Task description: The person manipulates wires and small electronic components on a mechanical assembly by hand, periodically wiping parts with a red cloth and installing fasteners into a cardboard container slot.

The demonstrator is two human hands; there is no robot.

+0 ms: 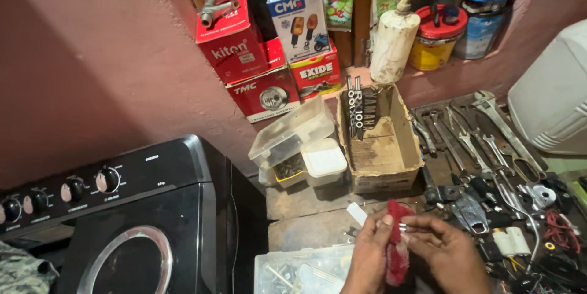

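Left hand (369, 256) clasps a red rag (396, 242) from its left side. Right hand (445, 250) pinches a small metal pin (403, 227) against the rag's upper part, fingertips meeting the left hand's. Left of the grip: 1 black washing machine (131, 208). Above it: 1 cardboard box (380, 147). Right of it: spanners (465, 138).

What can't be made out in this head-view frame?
- Small metal part, head view: too small to identify, half hidden by the red cloth and fingers.
- Left hand and right hand: wrists cut off by the bottom edge.
- Cardboard box: its near wall hides the floor inside.
- Tools: overlapping, partly cut off at the right edge.
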